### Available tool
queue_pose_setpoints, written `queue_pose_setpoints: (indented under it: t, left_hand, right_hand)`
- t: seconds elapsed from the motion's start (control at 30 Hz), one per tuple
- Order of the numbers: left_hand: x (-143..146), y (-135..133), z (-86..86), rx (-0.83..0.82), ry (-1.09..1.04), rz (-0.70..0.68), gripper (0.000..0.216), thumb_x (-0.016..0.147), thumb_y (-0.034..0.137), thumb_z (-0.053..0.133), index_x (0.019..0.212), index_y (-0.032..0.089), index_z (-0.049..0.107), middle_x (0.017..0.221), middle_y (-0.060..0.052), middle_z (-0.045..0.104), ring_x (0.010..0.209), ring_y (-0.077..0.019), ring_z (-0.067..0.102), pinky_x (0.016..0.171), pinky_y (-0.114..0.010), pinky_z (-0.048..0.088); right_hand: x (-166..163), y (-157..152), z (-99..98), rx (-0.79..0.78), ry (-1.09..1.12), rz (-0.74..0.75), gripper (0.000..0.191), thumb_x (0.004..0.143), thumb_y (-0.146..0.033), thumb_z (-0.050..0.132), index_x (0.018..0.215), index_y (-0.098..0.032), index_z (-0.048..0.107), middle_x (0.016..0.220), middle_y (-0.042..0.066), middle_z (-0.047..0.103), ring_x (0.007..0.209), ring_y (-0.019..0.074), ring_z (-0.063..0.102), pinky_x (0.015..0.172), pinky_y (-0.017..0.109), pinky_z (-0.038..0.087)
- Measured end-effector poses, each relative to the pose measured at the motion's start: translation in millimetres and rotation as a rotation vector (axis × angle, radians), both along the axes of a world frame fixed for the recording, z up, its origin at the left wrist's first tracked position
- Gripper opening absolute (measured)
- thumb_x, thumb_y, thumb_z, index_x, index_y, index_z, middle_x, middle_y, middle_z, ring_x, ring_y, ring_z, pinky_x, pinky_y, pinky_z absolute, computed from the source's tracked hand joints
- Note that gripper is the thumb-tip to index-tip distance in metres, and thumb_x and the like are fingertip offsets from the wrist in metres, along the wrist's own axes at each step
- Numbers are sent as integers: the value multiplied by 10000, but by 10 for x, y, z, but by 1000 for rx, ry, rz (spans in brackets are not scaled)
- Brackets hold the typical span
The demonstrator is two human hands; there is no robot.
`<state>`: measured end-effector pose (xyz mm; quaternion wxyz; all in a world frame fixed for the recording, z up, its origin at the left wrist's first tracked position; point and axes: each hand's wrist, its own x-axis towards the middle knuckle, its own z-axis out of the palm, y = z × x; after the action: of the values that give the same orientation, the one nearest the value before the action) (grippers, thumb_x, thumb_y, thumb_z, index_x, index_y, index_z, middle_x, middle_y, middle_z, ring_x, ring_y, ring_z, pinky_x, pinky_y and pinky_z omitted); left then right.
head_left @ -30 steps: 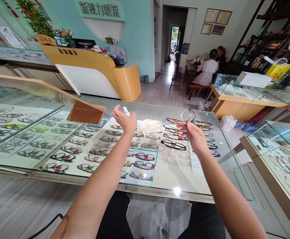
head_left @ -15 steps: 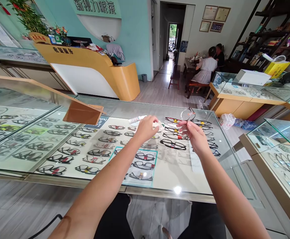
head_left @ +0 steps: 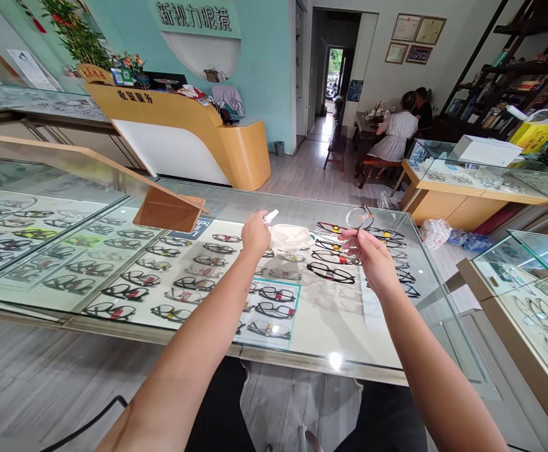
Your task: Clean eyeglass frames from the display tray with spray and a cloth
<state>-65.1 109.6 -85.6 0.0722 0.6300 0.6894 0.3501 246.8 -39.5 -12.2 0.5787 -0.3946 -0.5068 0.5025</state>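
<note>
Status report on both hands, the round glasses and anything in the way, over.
Left hand gripping small white bottle. Right hand holding round, thin-rimmed, clear-lensed eyeglasses above glass-topped display counter. Cream cloth lies between hands, apparently blocking neither.

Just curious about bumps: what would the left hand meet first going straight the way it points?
The left hand holds a white bottle; beyond it, the way over the glass counter looks free, though depth is unclear.
</note>
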Motion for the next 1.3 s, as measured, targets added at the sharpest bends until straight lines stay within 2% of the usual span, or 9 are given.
queue_pose_setpoints:
  t: [0.1,0.27,0.53,0.7,0.77,0.9,1.1,1.23,1.3]
  left_hand:
    - [-19,-3,47,117,-113,68,451,986,150,513,1425,224,583,1422,-182,623,1267,-350,643,1118,-508,497]
    - [-86,34,60,252,-314,145,375,922,103,602,1270,233,551,1362,-160,574,1274,-300,623,1158,-474,491]
    - [-83,58,20,216,-342,160,401,893,50,635,1228,218,494,1372,-192,554,1359,-308,585,1172,-462,473]
    - [24,-66,204,331,-300,261,597,844,132,724,1374,161,450,1513,-253,455,1453,-372,492,1235,-533,399]
    - [107,-157,323,396,-244,173,513,846,179,736,1307,183,512,1433,-207,534,1409,-369,520,1204,-527,421]
    - [331,-374,491,325,-31,-237,82,914,209,661,972,244,616,1095,-89,653,1141,-315,621,1042,-480,487]
    - [427,-452,445,316,118,-151,219,890,167,652,1094,240,681,1232,-133,640,1217,-378,587,1050,-529,451]
    - [234,-245,263,93,107,-216,615,797,-4,575,1341,269,664,1483,-129,637,1401,-381,539,1165,-558,410]
    - [138,-138,156,-9,89,-176,623,807,-4,590,1368,256,662,1513,-143,650,1454,-395,515,1210,-582,378]
  right_hand:
    - [4,3,1,7,5,6,365,985,-593,677,1079,-274,827,1171,79,801,939,234,664,760,361,518]
    - [14,11,-17,5,-3,8,369,983,-596,680,1096,-278,829,1173,73,803,937,237,673,788,370,525]
    - [14,10,-23,7,16,21,329,993,-560,680,1084,-279,825,1201,71,794,953,226,661,788,354,520]
    - [13,-1,-1,4,-14,4,369,991,-593,658,1075,-269,817,1195,84,795,948,238,672,772,366,531]
    - [11,1,5,12,-16,0,373,987,-600,661,1068,-268,812,1177,81,796,944,239,671,770,368,533]
    - [10,14,1,13,-11,8,369,982,-603,669,1060,-272,812,1152,77,802,943,239,673,779,368,533]
    - [12,7,-1,10,1,9,354,989,-591,669,1064,-279,819,1157,75,799,951,243,665,779,371,529]
    - [7,-5,4,-4,-15,1,365,992,-592,657,1070,-273,817,1177,80,797,944,243,668,767,369,533]
    - [5,-4,-6,-6,-6,9,352,995,-574,659,1078,-271,820,1179,80,799,939,236,668,761,362,531]
